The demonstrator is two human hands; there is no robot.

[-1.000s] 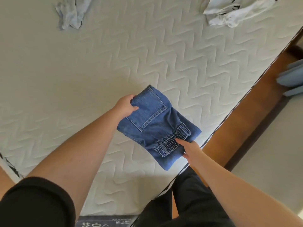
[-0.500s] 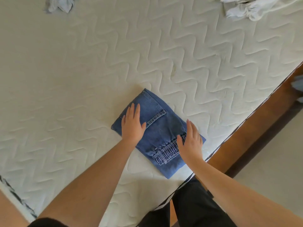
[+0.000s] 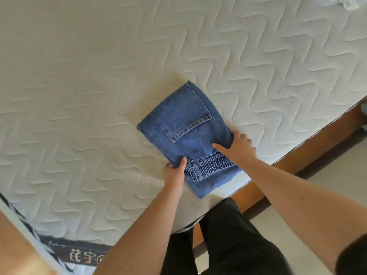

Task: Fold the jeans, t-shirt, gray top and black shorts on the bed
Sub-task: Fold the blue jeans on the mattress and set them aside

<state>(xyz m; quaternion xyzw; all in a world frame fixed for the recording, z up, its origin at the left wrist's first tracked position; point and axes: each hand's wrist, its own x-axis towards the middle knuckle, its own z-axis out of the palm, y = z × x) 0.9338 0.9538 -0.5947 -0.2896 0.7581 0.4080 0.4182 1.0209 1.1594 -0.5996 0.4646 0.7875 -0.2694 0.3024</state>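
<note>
One quilted white mattress (image 3: 99, 86) fills most of the head view, its zigzag stitching running from 9 o'clock across to 2 o'clock. A dark printed band with characters marks its side (image 3: 79, 257) at 7 o'clock. The wooden bed frame (image 3: 317, 143) runs diagonally from 3 o'clock down toward 6 o'clock, with pale floor (image 3: 327, 195) beyond it at 4 o'clock. A crumpled white garment (image 3: 337, 2) barely shows at the top edge near 1 o'clock; which garment it is cannot be told.

The folded jeans (image 3: 184, 124) lie just right of centre, close to the mattress edge, back pocket up, with the gathered elastic band at their 5 o'clock end. A wide stretch of bare mattress spreads from 8 o'clock round to 12 o'clock; toward 4 o'clock the edge is near.

The left hand (image 3: 174, 173) grips the bundle's 7 o'clock side, thumb laid on top of the denim and fingers curled at its edge. The right hand (image 3: 238, 145) holds the 3 o'clock side, thumb stretched across the top and fingers bent over the fold. The person stands at 6 o'clock in black trousers (image 3: 228, 245).
</note>
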